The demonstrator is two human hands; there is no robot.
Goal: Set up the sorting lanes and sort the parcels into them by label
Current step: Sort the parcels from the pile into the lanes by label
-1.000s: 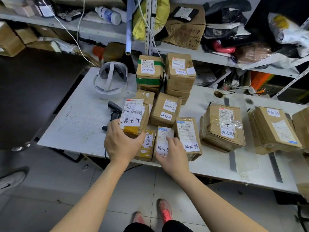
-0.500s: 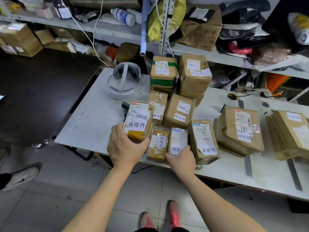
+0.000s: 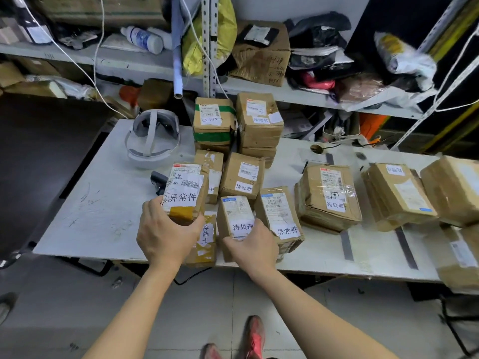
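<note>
**Parcels (image 3: 243, 177) crowd the table (image 3: 103, 216), one gripped in each hand**

The left hand (image 3: 166, 237) curls round the near end of the left box (image 3: 185, 193), marked 异常件. It holds the box tilted above the table's near middle, partly over a yellow packet (image 3: 204, 244) that lies at the table's near edge. The right hand (image 3: 252, 246) grips the near end of the slimmer right box (image 3: 237, 218), marked 待处理, just beside the left one. The hands are apart, each clamped on its own box.

Every box is taped closed, so what is inside cannot be told. More lie touching one another in the table's middle. Two stacks stand at the table's far edge, one (image 3: 213, 120) bound in green tape. Larger ones (image 3: 329, 195) sit on the table's right part, among grey tape strips (image 3: 347, 244).

A white headset (image 3: 153, 141) rests on the table's far left, with a black scanner (image 3: 158, 178) nearer. The shelf (image 3: 145, 63) behind the table holds a bottle (image 3: 142, 38), a torn carton (image 3: 261, 55) and bags.
</note>
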